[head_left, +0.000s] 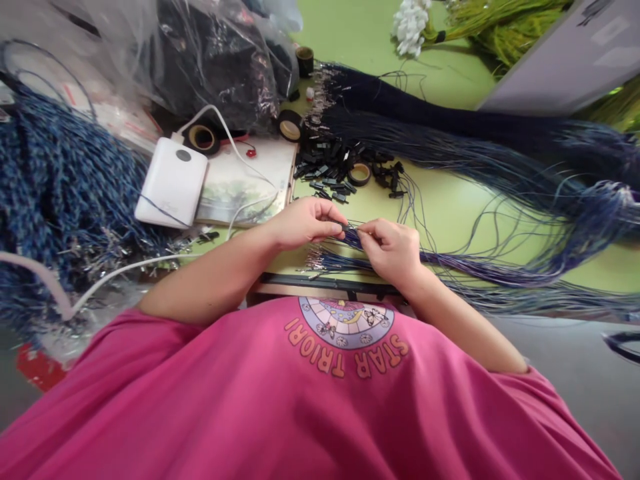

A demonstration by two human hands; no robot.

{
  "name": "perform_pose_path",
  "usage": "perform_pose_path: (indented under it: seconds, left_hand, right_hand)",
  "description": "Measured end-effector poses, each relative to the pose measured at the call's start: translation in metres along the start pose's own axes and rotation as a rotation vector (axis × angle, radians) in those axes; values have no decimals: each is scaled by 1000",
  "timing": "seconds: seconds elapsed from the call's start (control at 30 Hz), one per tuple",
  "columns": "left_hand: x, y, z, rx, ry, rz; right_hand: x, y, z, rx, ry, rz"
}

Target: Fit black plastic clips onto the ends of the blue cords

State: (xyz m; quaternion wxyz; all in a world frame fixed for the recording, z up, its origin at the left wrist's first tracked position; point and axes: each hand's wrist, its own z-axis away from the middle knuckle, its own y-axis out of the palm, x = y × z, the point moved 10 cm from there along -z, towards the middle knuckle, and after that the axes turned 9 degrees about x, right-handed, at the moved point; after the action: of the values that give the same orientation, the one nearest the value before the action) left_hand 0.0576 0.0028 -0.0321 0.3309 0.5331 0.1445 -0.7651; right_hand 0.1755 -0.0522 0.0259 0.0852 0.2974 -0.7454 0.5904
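My left hand [305, 223] pinches a small black plastic clip [347, 228] between thumb and fingertips. My right hand [390, 250] is closed in a pinch on the metal-tipped end of a dark blue cord [356, 229], held right against the clip. Both hands meet just above the near edge of the green table [450, 207]. A bundle of dark blue cords [480, 270] runs under my right hand and off to the right. A pile of loose black clips [340, 170] lies just beyond my hands.
A white power bank [173, 181] with a white cable rests on a book [245, 183] at left. Tape rolls [290, 125] stand behind it. Blue twisted cords [60, 173] heap at far left, plastic bags [210, 53] at the back, more dark cords [450, 127] at right.
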Motion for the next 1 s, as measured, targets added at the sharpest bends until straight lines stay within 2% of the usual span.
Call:
perform_pose_path:
  seconds: [0.13, 0.27, 0.53, 0.67, 0.83, 1.0]
  left_hand:
    - [-3, -3, 1, -50, 41, -20]
    - [0, 2, -2, -4, 6, -35]
    - [3, 0, -7, -2, 63, 127]
    - [3, 5, -10, 52, 63, 92]
    - [2, -1, -11, -13, 92, 173]
    - [1, -2, -10, 21, 93, 193]
  right_hand:
    - [5, 2, 1, 0, -56, 63]
    - [2, 9, 2, 51, -63, 110]
    - [14, 5, -1, 62, -164, 259]
    - [12, 4, -2, 52, -152, 254]
    - [13, 1, -3, 27, -177, 249]
    - [9, 6, -7, 70, -136, 217]
